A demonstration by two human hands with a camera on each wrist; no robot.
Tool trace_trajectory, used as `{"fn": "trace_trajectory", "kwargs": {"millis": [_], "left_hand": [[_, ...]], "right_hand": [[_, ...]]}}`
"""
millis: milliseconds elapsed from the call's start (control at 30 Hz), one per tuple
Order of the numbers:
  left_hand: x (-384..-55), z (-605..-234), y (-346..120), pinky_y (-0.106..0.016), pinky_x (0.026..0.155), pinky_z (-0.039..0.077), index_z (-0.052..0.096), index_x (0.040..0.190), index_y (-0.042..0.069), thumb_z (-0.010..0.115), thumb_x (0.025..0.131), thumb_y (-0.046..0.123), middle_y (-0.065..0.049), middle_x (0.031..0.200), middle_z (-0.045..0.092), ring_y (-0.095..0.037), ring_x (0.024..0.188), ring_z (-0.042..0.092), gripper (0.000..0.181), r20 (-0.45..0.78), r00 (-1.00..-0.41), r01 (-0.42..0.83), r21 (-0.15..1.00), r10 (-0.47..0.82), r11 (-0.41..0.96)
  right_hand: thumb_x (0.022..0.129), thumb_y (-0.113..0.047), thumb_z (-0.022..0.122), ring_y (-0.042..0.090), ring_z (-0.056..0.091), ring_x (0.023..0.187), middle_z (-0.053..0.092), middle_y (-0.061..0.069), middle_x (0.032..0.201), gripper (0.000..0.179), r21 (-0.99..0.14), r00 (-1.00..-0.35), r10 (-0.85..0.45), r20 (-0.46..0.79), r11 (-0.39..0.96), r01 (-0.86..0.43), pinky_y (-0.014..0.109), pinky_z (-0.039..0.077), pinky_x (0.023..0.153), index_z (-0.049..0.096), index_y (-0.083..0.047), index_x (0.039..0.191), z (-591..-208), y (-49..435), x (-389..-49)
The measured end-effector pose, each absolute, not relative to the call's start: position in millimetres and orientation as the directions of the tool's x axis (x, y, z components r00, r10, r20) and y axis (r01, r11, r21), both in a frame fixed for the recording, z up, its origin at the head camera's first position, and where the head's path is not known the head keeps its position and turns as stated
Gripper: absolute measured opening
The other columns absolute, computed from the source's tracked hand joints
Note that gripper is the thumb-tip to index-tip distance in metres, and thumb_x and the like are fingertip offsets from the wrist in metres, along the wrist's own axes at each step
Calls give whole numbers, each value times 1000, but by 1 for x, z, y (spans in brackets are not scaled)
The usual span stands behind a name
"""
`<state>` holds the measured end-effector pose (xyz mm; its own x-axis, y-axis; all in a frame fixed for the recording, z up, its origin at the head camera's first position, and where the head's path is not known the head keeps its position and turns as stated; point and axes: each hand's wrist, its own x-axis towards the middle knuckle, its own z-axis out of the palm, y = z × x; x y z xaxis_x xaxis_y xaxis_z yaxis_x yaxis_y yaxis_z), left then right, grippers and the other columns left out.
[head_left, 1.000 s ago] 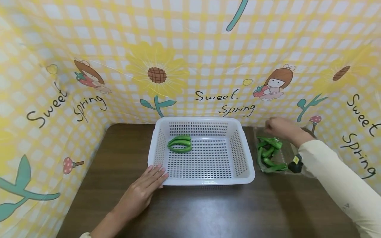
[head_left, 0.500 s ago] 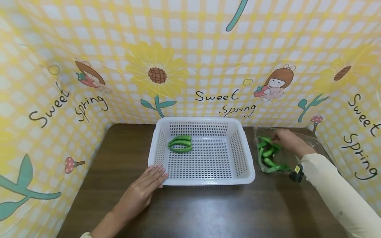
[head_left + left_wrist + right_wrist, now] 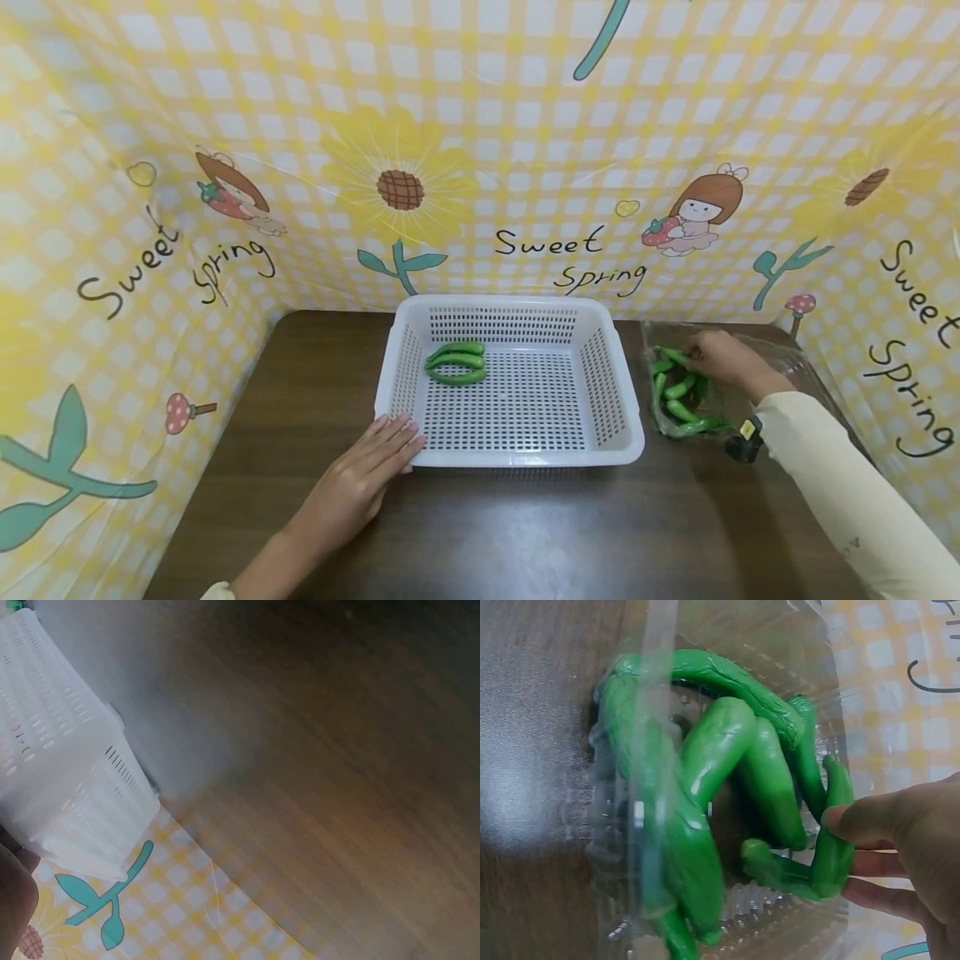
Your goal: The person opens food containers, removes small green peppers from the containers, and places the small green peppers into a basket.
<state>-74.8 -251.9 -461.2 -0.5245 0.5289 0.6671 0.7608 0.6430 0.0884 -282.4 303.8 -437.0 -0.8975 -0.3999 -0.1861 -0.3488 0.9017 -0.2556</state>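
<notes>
Closest to where I stand, the person's left hand rests on the front left corner of the white basket, its fingers lying straight over the rim and wrapped round nothing. The brown table spreads in front of the basket, its dark surface shining where light falls on it. Across from that hand, a cream sleeve slants in from the right, with a small black device at its cuff. Inside the basket, three slim green vegetables lie side by side on the slotted floor, toward the left and rather to the back, their left ends drawn close together. Just beside the basket on the right sits a clear plastic box with ribbed walls, holding a loose heap of other green vegetables, some crossing over one another. The right hand reaches into this box and has one green vegetable clamped between thumb and fingers, the thumb on one face and fingertips behind; that piece is at the edge of the heap, within the box. Behind everything hangs a yellow checked cloth, printed with sunflowers, girls holding strawberries, and the words "Sweet Spring".
</notes>
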Motion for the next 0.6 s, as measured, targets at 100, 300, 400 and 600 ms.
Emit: {"fn": "trace_trajectory", "kwargs": {"millis": [100, 300, 400, 600], "left_hand": [[-75, -461, -252, -40, 124, 41, 70, 127, 0, 38, 113, 21, -17, 132, 69, -38, 120, 69, 41, 664, -528, 760, 91, 529, 644], [-75, -461, -253, -41, 124, 42, 70, 127, 0, 39, 112, 22, -17, 132, 69, -38, 121, 68, 41, 665, -531, 758, 97, 525, 645], [-75, -461, -252, -42, 123, 43, 70, 127, 0, 39, 112, 22, -17, 132, 69, -38, 121, 68, 41, 666, -532, 758, 99, 524, 644], [-75, -461, -252, -42, 123, 42, 70, 127, 0, 39, 112, 23, -17, 131, 70, -38, 121, 68, 41, 662, -539, 757, 108, 521, 645]], "right_hand": [[92, -6, 73, 21, 65, 78, 72, 13, 90, 18, -253, -897, -398, -190, 903, -347, 42, 58, 66, 72, 6, 106, -433, 302, -285], [90, -3, 75, 22, 61, 79, 70, 16, 92, 23, -302, -907, -393, -153, 892, -336, 45, 58, 71, 70, 8, 109, -418, 295, -286], [90, -1, 73, 29, 65, 86, 70, 21, 97, 22, -354, -913, -387, -127, 878, -323, 48, 61, 76, 68, 9, 109, -411, 288, -287], [94, -8, 74, 37, 69, 98, 71, 22, 105, 24, -445, -930, -349, -116, 855, -265, 51, 62, 84, 66, 6, 112, -398, 270, -290]]}}
